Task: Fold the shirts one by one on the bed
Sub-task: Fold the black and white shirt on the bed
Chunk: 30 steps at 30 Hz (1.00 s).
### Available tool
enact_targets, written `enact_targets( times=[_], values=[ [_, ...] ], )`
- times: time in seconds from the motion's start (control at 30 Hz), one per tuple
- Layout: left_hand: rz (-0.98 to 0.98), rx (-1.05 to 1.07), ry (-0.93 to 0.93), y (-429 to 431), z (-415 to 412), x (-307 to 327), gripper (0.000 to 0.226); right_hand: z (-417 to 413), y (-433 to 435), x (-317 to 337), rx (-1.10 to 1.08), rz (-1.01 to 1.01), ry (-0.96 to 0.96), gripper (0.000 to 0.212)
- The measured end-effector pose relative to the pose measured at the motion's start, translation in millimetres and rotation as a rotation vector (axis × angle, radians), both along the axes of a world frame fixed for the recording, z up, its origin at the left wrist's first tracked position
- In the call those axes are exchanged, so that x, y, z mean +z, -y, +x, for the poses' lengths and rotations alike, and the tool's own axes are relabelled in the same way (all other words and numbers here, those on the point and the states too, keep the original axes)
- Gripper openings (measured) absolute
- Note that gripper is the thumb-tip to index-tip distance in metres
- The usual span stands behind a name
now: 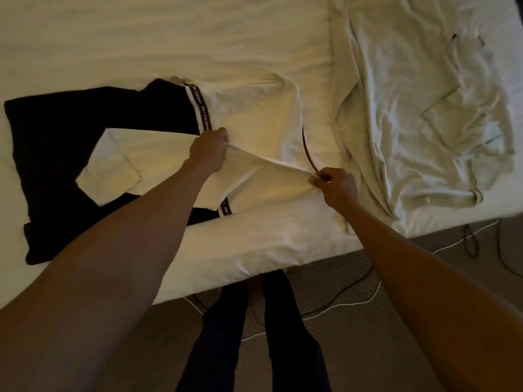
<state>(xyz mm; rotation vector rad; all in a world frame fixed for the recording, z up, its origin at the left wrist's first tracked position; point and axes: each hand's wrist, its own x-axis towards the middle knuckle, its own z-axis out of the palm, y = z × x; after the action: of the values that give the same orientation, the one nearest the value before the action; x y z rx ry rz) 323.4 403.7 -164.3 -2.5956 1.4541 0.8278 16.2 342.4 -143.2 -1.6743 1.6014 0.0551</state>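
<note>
Both bare forearms (113, 264) reach in from the bottom corners, at 7 and 5 o'clock, and meet over the bed (169, 38). At about 11 o'clock from the middle of the view, the left hand (209, 149) has its fingers curled round a bunched fold of the shirt (254, 114). At 3 o'clock, the right hand (334, 183) pinches the same white cloth between thumb and fingertips. A raised ridge of fabric runs taut from one hand to the other, lifted off the layer beneath. A thin red trim (307, 148) curves from 12 o'clock of the right hand down to its fingertips. The shirt lies flat near the bed's near edge. Its white half is under the hands and its black half (56, 142) spreads out to 9 o'clock. A white sleeve (113, 162) is folded across the black, and a black band with white lettering (201, 108) marks the join of the two colours. A crumpled pale garment (410, 108) lies well apart from the shirt at 2 o'clock, also on the sheet. Below the mattress edge at 6 o'clock are the person's legs in dark trousers (283, 321), standing on a grey carpet (368, 335). White and dark cables (339, 305) trail across the carpet toward 4 o'clock.
</note>
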Motion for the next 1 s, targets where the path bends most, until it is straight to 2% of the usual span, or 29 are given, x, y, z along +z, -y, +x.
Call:
enact_targets(
  times=[0.17,0.27,0.33,0.4,0.5,0.63,0.77,0.9,1.0],
  values=[
    [-0.212,-0.043,-0.013,27,-5,11,0.021,-12,7,-9,0.032,0.035,0.085,0.022],
    [-0.283,-0.154,-0.149,38,-14,13,0.047,-15,6,-12,0.081,0.008,0.043,0.023],
    [-0.307,-0.178,-0.164,32,-20,13,0.059,-14,2,-11,0.101,-0.043,0.011,0.018],
    [-0.409,-0.135,-0.106,14,-27,17,0.055,-10,-5,-7,0.151,-0.154,-0.003,0.022],
    [-0.511,-0.003,-0.022,-38,-29,21,0.034,-1,-14,-3,0.219,-0.381,0.021,0.04],
    [-0.401,0.179,0.001,-130,-24,22,0.016,30,-26,4,0.397,-0.494,0.096,0.028],
    [-0.349,0.269,0.072,-195,-8,15,0.021,83,-55,1,0.647,-0.426,0.228,0.016],
    [-0.283,0.312,0.137,-226,27,3,0.037,148,-86,-3,0.934,-0.388,0.26,0.031],
    [-0.258,0.282,0.113,-235,53,-4,0.043,195,-101,-4,1.082,-0.326,0.179,0.043]
  ],
)
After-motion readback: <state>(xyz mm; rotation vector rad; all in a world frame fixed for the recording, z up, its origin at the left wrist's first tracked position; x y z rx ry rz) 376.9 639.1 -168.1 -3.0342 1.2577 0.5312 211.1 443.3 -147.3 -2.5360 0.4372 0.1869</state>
